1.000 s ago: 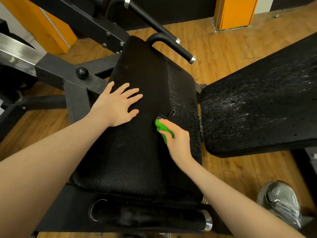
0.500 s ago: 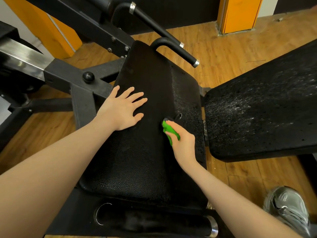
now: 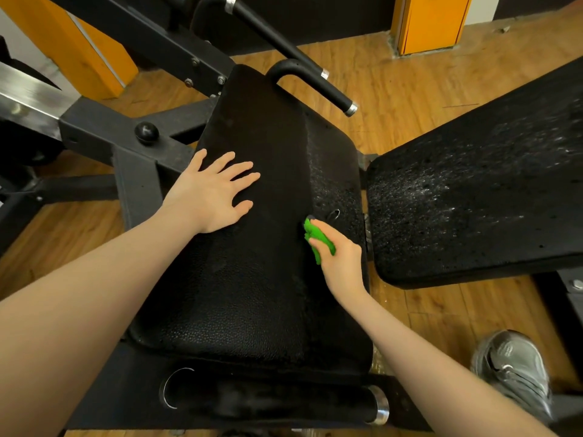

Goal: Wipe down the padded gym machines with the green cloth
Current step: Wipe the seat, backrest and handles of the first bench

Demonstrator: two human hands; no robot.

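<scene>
The right hand [image 3: 342, 263] grips the crumpled bright green cloth [image 3: 317, 239] against the right edge of the black textured vinyl seat pad [image 3: 246, 279], near a scuffed neighbouring black pad [image 3: 473, 200]. The left hand [image 3: 211, 190] lies flat, fingers spread, holding nothing.

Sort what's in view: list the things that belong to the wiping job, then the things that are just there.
Job: green cloth, gripped in right hand; seat pad under it; left hand flat on that pad; second pad, speckled with droplets.

Just there: handle, knob, orange pillar, shoe, wood floor.
</scene>
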